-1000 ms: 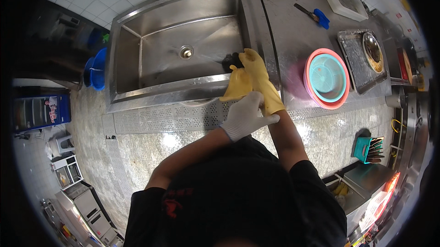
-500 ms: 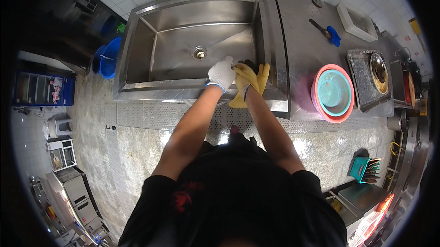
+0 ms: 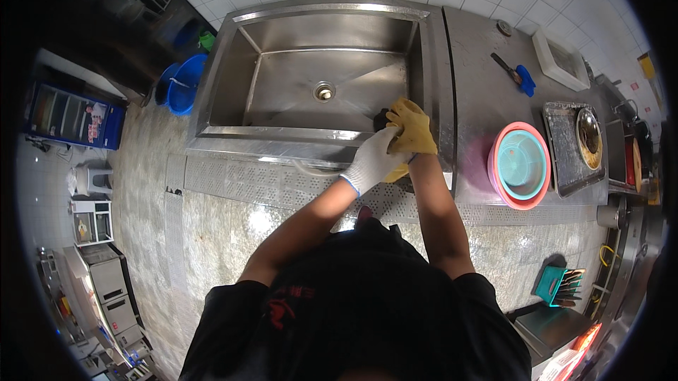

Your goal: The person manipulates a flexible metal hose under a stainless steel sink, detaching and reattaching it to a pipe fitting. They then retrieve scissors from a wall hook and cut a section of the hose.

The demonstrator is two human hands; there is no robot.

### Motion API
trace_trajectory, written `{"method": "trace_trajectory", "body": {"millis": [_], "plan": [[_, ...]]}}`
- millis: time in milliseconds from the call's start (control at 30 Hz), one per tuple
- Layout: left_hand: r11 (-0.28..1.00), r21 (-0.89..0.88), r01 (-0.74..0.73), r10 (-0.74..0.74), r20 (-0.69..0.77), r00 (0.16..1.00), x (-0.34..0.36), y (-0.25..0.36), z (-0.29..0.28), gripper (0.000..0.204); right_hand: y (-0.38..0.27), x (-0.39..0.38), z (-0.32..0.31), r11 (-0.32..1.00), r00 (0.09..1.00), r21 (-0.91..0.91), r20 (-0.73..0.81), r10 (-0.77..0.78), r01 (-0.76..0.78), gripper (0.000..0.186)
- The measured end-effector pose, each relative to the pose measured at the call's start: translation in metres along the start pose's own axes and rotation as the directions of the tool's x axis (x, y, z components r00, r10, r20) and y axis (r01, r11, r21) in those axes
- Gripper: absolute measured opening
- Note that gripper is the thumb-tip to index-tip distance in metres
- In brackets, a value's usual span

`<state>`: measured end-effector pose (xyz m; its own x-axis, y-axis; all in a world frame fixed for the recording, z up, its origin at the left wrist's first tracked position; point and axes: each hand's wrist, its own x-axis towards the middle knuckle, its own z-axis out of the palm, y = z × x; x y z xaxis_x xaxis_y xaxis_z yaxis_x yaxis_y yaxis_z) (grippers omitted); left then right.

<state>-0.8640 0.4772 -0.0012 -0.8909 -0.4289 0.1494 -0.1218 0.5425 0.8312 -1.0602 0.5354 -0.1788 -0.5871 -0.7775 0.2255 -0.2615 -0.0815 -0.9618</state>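
My left hand, in a white knit glove, is closed on yellow rubber glove material at the sink's front right corner. My right hand is among the yellow rubber, which covers most of it; whether its fingers grip anything is unclear. More yellow rubber hangs below the hands over the front rim. The steel sink has a drain in its middle. A dark object lies behind the gloves in the basin corner, too hidden to make out.
On the right counter are pink and turquoise basins, a blue-marked tool, a white tray and a metal tray with a lid. Blue tubs stand left of the sink; a turquoise knife crate is on the floor behind right.
The long yellow glove that ran up my right forearm is now bunched at that hand. My left hand moved forward beside the right, then slightly back and right, still at the yellow rubber.
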Motion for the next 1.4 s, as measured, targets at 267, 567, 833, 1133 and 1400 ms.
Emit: {"method": "trace_trajectory", "body": {"millis": [267, 567, 833, 1133, 1400], "plan": [[0.990, 0.110, 0.084, -0.087, 0.018, 0.996, 0.000, -0.025, -0.026, 0.040, -0.047, -0.010, 0.044, 0.729, 0.991, 0.671, 0.095, 0.094, -0.134, 0.050], [0.921, 0.326, 0.213, -0.213, -0.036, 0.976, 0.002, -0.018, -0.009, 0.033, -0.027, -0.003, 0.045, 0.552, 0.916, 0.798, 0.000, 0.400, -0.241, 0.090], [0.836, 0.388, 0.387, -0.359, -0.146, 0.922, 0.019, -0.071, -0.012, 0.030, -0.131, 0.027, 0.106, 0.839, 0.808, 0.236, -0.238, 0.539, -0.491, 0.039], [0.832, 0.365, 0.418, -0.411, -0.100, 0.906, 0.032, -0.101, -0.017, 0.028, -0.079, -0.028, 0.100, 0.099, 0.851, 0.991, 0.025, 0.525, -0.091, 0.068], [0.866, 0.375, 0.331, -0.325, -0.082, 0.942, 0.034, -0.032, -0.028, 0.034, -0.051, -0.012, 0.076, 0.669, 0.955, 0.744, -0.201, 0.217, 0.004, 0.050]]}}
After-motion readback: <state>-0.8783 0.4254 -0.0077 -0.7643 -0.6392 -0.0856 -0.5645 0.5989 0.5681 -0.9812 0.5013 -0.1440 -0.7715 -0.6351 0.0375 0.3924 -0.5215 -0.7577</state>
